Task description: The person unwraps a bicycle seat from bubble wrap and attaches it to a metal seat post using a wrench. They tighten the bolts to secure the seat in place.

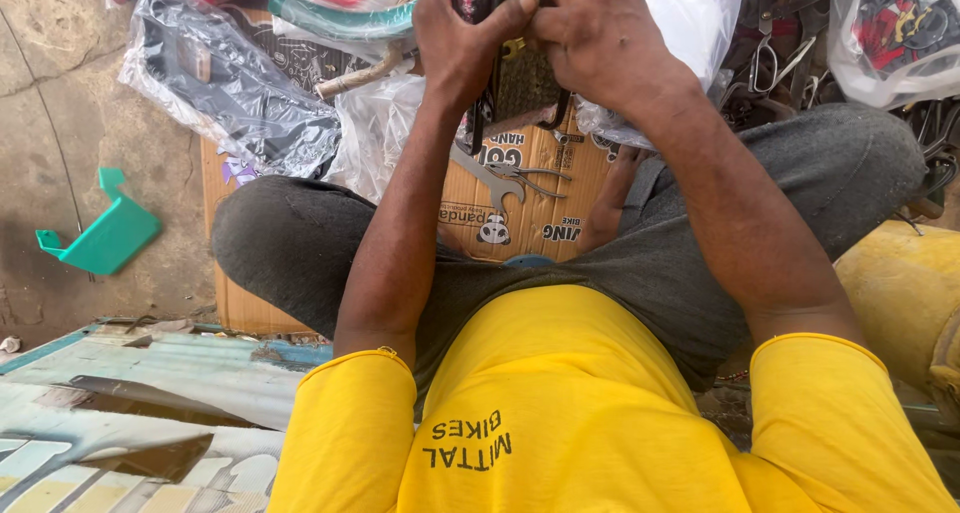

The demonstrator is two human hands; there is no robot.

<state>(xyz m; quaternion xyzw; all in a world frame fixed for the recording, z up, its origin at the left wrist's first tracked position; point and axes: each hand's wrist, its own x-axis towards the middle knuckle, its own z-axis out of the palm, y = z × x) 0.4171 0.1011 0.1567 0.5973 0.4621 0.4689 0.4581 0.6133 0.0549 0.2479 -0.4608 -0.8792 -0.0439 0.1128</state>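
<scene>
I sit cross-legged in a yellow shirt and grey trousers. My left hand [465, 33] and my right hand [600, 33] are raised together at the top of the view, both closed on a dark, flat, black-framed part [518, 88]. My left thumb presses against the right hand's fingers over its top. The upper end of the part is cut off by the frame edge. Below the hands, a metal spanner [488, 178] and a pair of pliers [538, 179] lie on a brown cardboard sheet [545, 228] between my knees.
Crumpled clear plastic bags [240, 88] with packaged goods pile up at the top left and right. A green plastic piece [100, 235] lies on the concrete at left. A yellow rounded object [900, 293] sits by my right knee. A painted metal sheet [120, 413] is at bottom left.
</scene>
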